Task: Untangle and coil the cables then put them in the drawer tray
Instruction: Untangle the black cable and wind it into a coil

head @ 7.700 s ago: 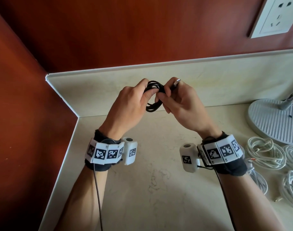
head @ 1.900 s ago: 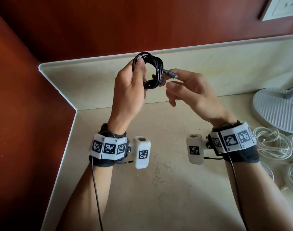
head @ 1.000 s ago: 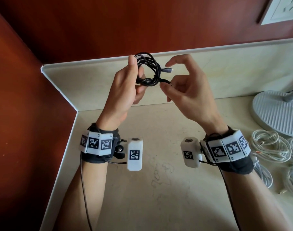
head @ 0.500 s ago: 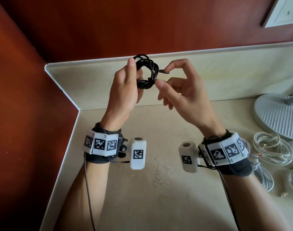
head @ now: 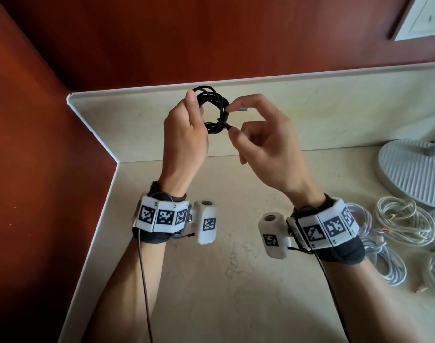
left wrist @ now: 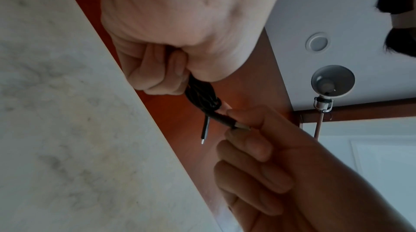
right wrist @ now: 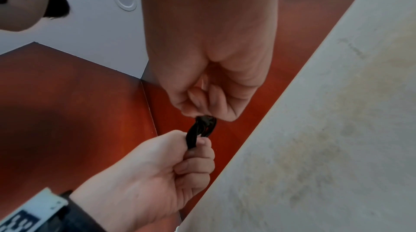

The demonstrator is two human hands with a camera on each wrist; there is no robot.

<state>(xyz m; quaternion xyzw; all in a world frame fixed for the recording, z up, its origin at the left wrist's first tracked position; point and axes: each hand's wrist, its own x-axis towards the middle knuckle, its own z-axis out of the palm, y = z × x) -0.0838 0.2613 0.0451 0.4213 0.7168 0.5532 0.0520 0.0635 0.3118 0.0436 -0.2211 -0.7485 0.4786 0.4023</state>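
— Red-brown wall panels are meeting in a corner behind the pale marble counter [head: 236,280], and a white wall socket [head: 424,18] is showing on the wall, up and to the right of the hands. What are the hands doing?

— Both are hovering above the counter, in front of its raised back edge. The left hand [head: 184,137] is curling its fingers round one side of the coiled black cable [head: 212,110], thumb pointing up along the loops. From the left wrist view the fingers [left wrist: 157,73] are wrapping tightly round the bundle.

— And the other one?

— The right hand [head: 263,144] is pinching the coil's opposite side between thumb and forefinger, where a strand is crossing the loops. A metal-tipped plug [left wrist: 238,126] is lying against its fingers, and a second thin plug end [left wrist: 204,132] is dangling free below the coil.

— Anything else lying about?

— To the right of that black coil, down on the counter, several white cable bundles [head: 402,224] are lying near a ribbed grey round base [head: 414,169].
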